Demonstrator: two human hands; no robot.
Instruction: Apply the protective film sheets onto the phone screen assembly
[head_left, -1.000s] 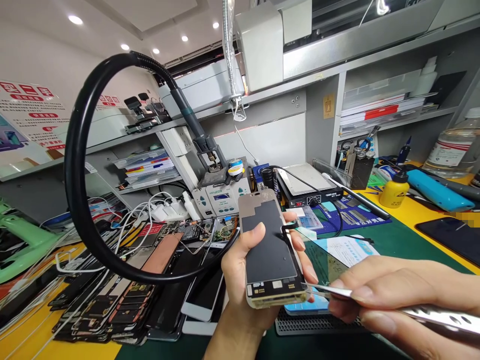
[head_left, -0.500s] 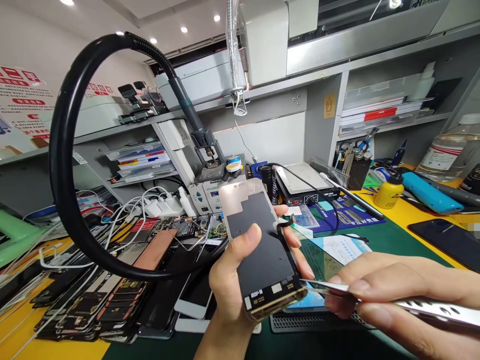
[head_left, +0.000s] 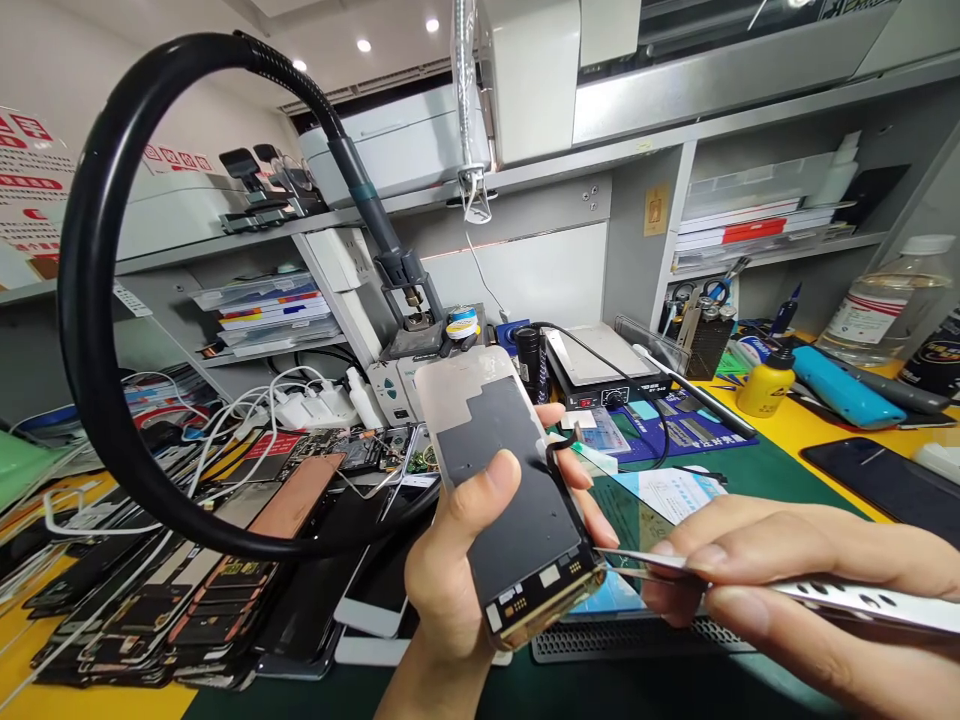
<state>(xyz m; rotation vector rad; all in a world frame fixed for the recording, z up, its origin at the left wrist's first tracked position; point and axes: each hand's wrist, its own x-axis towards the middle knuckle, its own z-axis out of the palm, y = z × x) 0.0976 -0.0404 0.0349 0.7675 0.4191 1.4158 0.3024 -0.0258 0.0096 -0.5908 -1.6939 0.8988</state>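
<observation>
In my left hand [head_left: 457,550] I hold a phone screen [head_left: 510,480] by its edges, its dark back turned toward me and its upper end tilted away. My thumb lies on the back; the other fingers wrap behind the right edge. A black flex cable [head_left: 559,452] sticks out from that right edge. My right hand [head_left: 787,580] is closed around metal tweezers [head_left: 832,603]. Their tips are at the lower right corner of the screen, beside a strip with small contacts; whether they grip anything there is too small to tell.
Stacked phone parts [head_left: 165,590] cover the left side, below a thick black hose [head_left: 82,330] arching across. Behind stands a heating plate [head_left: 600,360]. At right are a yellow bottle [head_left: 765,385], a dark phone [head_left: 877,485] and a large clear bottle [head_left: 885,300].
The view has shifted slightly, so the surroundings sit a little further left. The screen appears tilted a bit more, while the tweezer tips stay at its lower right corner.
</observation>
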